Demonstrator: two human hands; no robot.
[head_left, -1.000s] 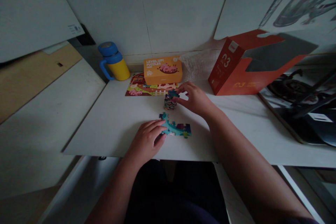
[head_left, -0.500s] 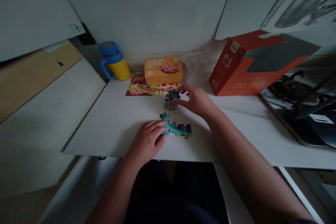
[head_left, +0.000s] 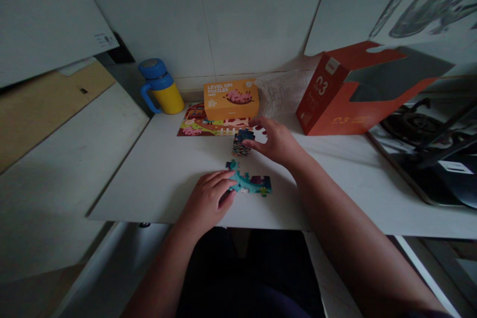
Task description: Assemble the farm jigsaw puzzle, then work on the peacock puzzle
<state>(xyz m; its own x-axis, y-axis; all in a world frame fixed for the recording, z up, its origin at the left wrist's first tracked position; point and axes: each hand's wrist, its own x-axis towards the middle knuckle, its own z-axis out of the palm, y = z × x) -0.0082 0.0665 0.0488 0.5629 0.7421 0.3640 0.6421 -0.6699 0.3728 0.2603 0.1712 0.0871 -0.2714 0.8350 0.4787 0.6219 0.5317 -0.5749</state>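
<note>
A short row of joined teal puzzle pieces (head_left: 250, 183) lies on the white table (head_left: 167, 179) near its front edge. My left hand (head_left: 207, 200) rests with its fingers pressed flat on the row's left end. Behind it stands a small stack of loose puzzle pieces (head_left: 241, 145). My right hand (head_left: 274, 140) curls around the right side of that stack, thumb and fingers pinched on the blue top piece (head_left: 245, 134).
An orange puzzle box (head_left: 231, 99) stands on a colourful picture sheet (head_left: 203, 126) at the back. A blue-and-yellow mug (head_left: 160, 87) sits back left, a large red box (head_left: 354, 89) back right, crumpled clear plastic (head_left: 281, 92) between. A stove (head_left: 428, 149) lies at right.
My right hand has shifted slightly on the stack, its fingers closing lower around the top piece. My left hand and the joined row have stayed put.
</note>
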